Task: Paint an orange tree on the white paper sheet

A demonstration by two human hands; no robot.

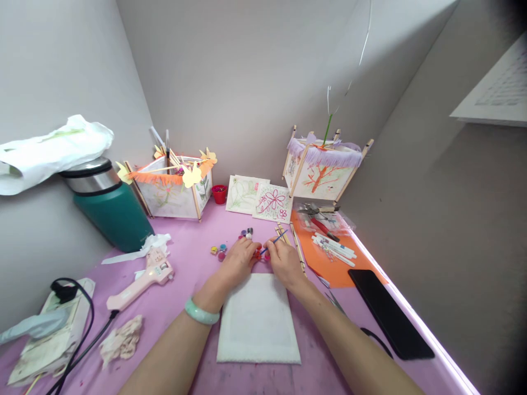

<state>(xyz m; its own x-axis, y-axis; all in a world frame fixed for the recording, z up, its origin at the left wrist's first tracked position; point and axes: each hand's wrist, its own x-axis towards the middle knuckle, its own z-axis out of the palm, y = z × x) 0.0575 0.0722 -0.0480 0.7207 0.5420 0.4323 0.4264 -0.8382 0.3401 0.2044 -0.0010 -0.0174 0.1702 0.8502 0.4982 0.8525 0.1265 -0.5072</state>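
My left hand [239, 262], with a pale green bangle at its wrist, has its fingers closed at a small red paint pot [258, 254]. In my right hand [285, 263] is a thin blue paintbrush [281, 236], pinched between the fingers, its lower end at the red pot. The bristles are too small to make out. Just below both hands a blank white rectangular panel [259, 321] lies flat on the purple table. More small paint pots [222, 248] in yellow, blue and pink sit left of my left hand, and others [247, 233] stand beyond it.
A pink glue gun [144, 280] and green bottle [113, 211] are at left. Two paper-sided lanterns [173, 200] [323, 175], a red cup [219, 193] and drawn cards [274, 202] stand at the back. Orange paper [329, 269], scissors [335, 302] and a black slab [391, 312] lie right.
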